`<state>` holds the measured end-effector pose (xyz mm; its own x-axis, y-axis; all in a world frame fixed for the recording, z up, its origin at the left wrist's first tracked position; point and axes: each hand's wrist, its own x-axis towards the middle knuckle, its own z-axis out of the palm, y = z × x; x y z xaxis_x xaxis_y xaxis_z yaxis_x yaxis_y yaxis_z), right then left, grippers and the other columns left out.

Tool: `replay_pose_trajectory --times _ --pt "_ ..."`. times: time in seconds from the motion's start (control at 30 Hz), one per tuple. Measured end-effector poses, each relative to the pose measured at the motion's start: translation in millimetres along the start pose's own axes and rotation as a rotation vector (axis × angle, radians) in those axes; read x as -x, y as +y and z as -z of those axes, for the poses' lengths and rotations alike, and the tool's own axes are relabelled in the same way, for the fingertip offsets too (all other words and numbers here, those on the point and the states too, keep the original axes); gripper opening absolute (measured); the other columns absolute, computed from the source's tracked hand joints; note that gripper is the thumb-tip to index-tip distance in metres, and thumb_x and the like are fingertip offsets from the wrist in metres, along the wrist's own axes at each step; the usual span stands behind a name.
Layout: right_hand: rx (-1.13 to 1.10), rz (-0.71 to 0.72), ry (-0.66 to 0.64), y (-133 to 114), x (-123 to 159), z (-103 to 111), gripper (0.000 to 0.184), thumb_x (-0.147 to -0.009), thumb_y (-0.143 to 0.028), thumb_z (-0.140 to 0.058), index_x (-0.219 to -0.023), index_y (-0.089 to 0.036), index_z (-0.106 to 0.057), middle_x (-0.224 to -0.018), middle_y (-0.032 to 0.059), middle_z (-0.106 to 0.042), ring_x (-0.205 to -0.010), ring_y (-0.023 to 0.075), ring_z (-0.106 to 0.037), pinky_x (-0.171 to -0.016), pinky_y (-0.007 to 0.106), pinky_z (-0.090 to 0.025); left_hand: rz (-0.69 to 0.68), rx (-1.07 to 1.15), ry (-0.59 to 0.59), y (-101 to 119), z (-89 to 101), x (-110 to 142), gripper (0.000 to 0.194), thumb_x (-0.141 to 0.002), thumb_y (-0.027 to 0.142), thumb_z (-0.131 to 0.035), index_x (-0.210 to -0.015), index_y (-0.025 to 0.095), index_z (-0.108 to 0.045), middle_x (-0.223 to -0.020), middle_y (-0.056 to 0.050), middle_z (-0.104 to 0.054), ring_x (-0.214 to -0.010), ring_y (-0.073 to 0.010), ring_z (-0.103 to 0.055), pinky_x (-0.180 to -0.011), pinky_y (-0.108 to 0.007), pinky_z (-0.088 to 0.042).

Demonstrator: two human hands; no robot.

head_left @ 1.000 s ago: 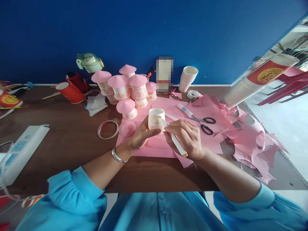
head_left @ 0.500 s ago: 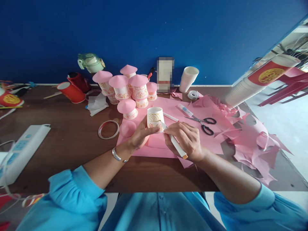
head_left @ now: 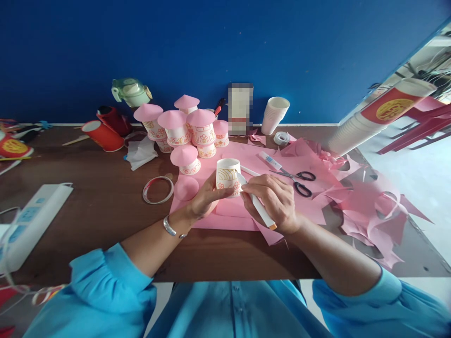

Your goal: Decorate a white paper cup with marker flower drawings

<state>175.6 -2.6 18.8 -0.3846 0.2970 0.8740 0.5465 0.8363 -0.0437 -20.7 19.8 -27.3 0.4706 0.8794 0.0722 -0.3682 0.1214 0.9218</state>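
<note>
A white paper cup (head_left: 228,174) with brown curved lines above and red-orange flowers below is gripped in my left hand (head_left: 205,198), its thumb across the lower front. My right hand (head_left: 273,202) is closed around a white marker (head_left: 260,210) with an orange-brown end. The marker's tip touches the cup's side near the right end of the brown lines. Behind the cup stand several decorated paper cups with pink cone roofs (head_left: 200,119). Pink paper sheets (head_left: 225,220) lie beneath my hands, and a pink paper disc (head_left: 186,188) lies left of them.
Black-handled scissors (head_left: 303,183) and a glue stick (head_left: 270,160) lie to the right, near pink paper scraps (head_left: 369,220). A tape roll (head_left: 158,190) lies left. Stacked white cups (head_left: 275,115) stand at the blue wall. A power strip (head_left: 38,220) is at far left.
The marker's tip has moved slightly up along the cup's side, with my right hand shifting a little to the right. The brown lines reach a bit further right. My left hand keeps its grip.
</note>
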Motion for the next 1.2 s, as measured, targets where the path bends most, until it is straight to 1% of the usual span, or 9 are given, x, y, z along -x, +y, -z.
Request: replay_pose_trajectory --times 0.17,0.33,0.47,0.63,0.77,0.97,1.13,1.2 --pt "0.009 -0.01 -0.014 0.3 0.3 0.3 0.026 -0.094 -0.01 -0.066 -0.116 -0.023 -0.061 -0.088 0.0018 -0.074 -0.074 0.0166 -0.073 -0.069 0.03 -0.062 0.01 0.014 -0.011 2.8 -1.9 0.7 0.033 -0.083 0.038 -0.087 -0.105 0.021 -0.068 -0.098 -0.001 -0.061 -0.092 -0.0172 -0.056 -0.087 -0.033 -0.05" --pt "0.025 -0.01 -0.015 -2.1 -2.8 1.1 0.02 -0.096 -0.008 -0.065 -0.109 -0.022 -0.059 -0.083 0.0015 -0.072 -0.069 0.0152 -0.071 -0.064 0.028 -0.06 0.01 0.027 -0.003 4.5 -3.8 -0.9 0.033 -0.081 0.04 -0.089 -0.096 0.02 -0.068 -0.093 -0.001 -0.061 -0.088 -0.0164 -0.055 -0.084 -0.032 -0.049" --pt "0.025 -0.016 -0.027 -3.6 -4.1 1.2 0.018 -0.096 -0.008 -0.063 -0.106 -0.022 -0.059 -0.081 0.0002 -0.071 -0.069 0.0142 -0.071 -0.063 0.027 -0.059 0.005 0.019 0.021 3.6 -3.2 -1.4 0.033 -0.08 0.041 -0.089 -0.097 0.02 -0.07 -0.095 -0.002 -0.065 -0.09 -0.0183 -0.057 -0.088 -0.035 -0.051" --pt "-0.001 -0.014 -0.016 -4.6 -4.0 0.3 0.019 -0.093 -0.004 -0.064 -0.103 -0.019 -0.059 -0.079 0.0025 -0.071 -0.067 0.0153 -0.069 -0.062 0.028 -0.056 0.02 0.001 0.042 3.2 -1.9 -0.5 0.029 -0.081 0.039 -0.087 -0.097 0.021 -0.07 -0.096 -0.001 -0.066 -0.093 -0.02 -0.058 -0.091 -0.037 -0.051" --pt "-0.007 -0.018 -0.011 -5.5 -3.1 -0.3 0.021 -0.091 -0.004 -0.063 -0.104 -0.021 -0.059 -0.079 0.001 -0.07 -0.065 0.0147 -0.067 -0.06 0.027 -0.055 0.01 0.009 0.041 2.2 -0.5 -0.6 0.031 -0.08 0.038 -0.088 -0.096 0.021 -0.069 -0.093 -0.001 -0.065 -0.089 -0.0192 -0.057 -0.087 -0.036 -0.05" --pt "-0.022 -0.01 0.031 -7.1 -3.2 0.3 0.023 -0.091 -0.004 -0.063 -0.105 -0.021 -0.059 -0.077 0.0 -0.07 -0.062 0.0142 -0.067 -0.059 0.027 -0.056 -0.006 0.036 0.029 1.8 -1.4 -0.9 0.039 -0.081 0.04 -0.088 -0.11 0.022 -0.069 -0.098 -0.002 -0.069 -0.093 -0.0207 -0.061 -0.091 -0.037 -0.051" --pt "-0.018 -0.027 0.031 -5.2 -4.3 2.4 0.022 -0.092 -0.005 -0.064 -0.106 -0.022 -0.06 -0.079 0.0011 -0.071 -0.064 0.0155 -0.069 -0.059 0.028 -0.058 -0.019 0.019 0.025 1.0 -0.2 0.8 0.03 -0.086 0.034 -0.084 -0.111 0.024 -0.071 -0.101 -0.001 -0.067 -0.095 -0.0204 -0.06 -0.091 -0.036 -0.05" --pt "-0.023 -0.032 0.025 -4.4 -4.1 2.8 0.022 -0.092 -0.005 -0.064 -0.106 -0.021 -0.06 -0.079 0.0023 -0.071 -0.065 0.0163 -0.069 -0.06 0.029 -0.058 -0.03 0.001 0.026 -0.2 1.0 2.1 0.033 -0.088 0.035 -0.082 -0.116 0.024 -0.07 -0.103 -0.001 -0.066 -0.097 -0.0205 -0.059 -0.092 -0.036 -0.05"
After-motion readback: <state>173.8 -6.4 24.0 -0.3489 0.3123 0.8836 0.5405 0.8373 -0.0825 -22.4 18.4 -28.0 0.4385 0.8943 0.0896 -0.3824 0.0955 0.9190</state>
